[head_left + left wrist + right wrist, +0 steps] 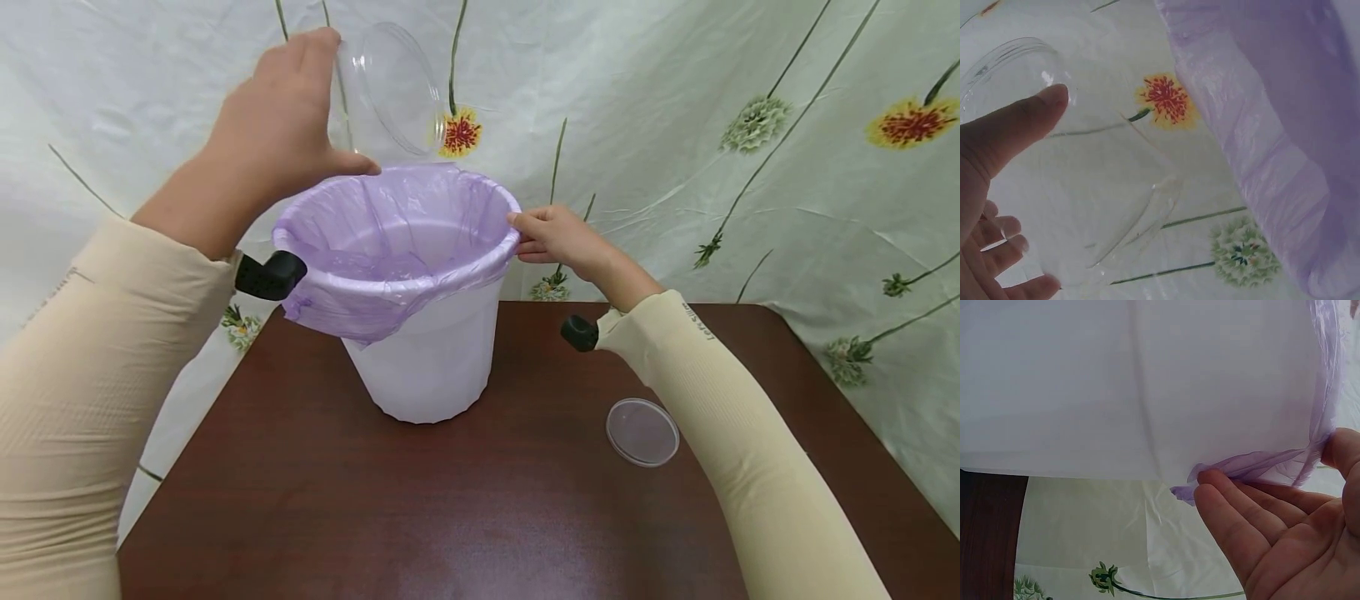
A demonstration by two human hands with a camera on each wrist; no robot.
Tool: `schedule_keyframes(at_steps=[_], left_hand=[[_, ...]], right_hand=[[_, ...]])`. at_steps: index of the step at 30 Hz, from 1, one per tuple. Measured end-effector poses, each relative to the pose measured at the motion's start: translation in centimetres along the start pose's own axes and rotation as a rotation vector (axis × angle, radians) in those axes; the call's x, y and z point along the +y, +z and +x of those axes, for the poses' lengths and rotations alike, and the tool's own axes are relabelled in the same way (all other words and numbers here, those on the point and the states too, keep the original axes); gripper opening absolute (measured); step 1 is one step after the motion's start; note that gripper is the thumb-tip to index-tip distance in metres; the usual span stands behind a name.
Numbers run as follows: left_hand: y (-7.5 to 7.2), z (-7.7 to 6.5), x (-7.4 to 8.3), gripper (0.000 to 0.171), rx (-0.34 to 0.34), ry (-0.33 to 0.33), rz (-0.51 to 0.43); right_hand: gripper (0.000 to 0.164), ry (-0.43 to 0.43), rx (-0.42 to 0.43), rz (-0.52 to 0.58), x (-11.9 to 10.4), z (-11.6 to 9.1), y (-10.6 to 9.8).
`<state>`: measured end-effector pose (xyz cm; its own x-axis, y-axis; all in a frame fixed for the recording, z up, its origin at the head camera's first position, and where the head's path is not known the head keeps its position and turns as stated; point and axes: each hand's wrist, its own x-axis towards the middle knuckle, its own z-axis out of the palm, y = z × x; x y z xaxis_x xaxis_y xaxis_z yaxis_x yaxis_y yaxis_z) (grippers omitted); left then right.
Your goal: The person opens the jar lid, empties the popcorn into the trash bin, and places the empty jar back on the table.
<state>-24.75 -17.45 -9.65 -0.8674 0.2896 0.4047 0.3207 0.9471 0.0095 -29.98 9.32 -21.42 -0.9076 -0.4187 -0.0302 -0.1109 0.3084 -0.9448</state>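
A white trash can [427, 367] stands upright on the table, lined with a thin purple plastic bag [352, 308] folded over its rim. My left hand [273, 125] holds a clear plastic jar [401, 92] above the back left of the can. The jar is tilted on its side; in the left wrist view, the thumb lies on the jar [1104, 187] near its threaded mouth. My right hand [558, 237] grips the can's right rim, thumb on top and fingers below. In the right wrist view, those fingers [1229, 500] touch the overhanging bag edge.
A round clear lid [642, 432] lies flat on the dark brown table [450, 500], right of the can. Behind the table hangs a pale flowered cloth [637, 125]. Dark wrist cameras [272, 275] stick out from both sleeves.
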Motion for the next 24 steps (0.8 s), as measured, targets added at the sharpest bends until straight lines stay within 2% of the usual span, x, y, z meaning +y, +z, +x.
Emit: schedule_keyframes(at_steps=[4, 7, 13, 19, 24], left_hand=[[0.3, 0.0, -0.2, 0.107, 0.003, -0.075, -0.196], [0.6, -0.2, -0.2, 0.100, 0.004, -0.110, -0.310], [0.9, -0.8, -0.1, 0.085, -0.021, -0.200, -0.476], [1.3, -1.2, 0.0, 0.079, -0.022, -0.208, -0.653], [1.5, -1.9, 0.6, 0.071, -0.020, -0.154, -0.781]], right_hand=[[0.038, -0.001, 0.002, 0.004, 0.1, 0.1, 0.0], [0.039, 0.002, 0.003, 0.009, 0.2, 0.2, -0.1], [0.040, 0.017, 0.003, 0.011, 0.1, 0.2, -0.1], [0.041, 0.015, 0.001, 0.018, 0.1, 0.2, -0.1], [0.041, 0.017, -0.002, 0.020, 0.1, 0.3, -0.2]])
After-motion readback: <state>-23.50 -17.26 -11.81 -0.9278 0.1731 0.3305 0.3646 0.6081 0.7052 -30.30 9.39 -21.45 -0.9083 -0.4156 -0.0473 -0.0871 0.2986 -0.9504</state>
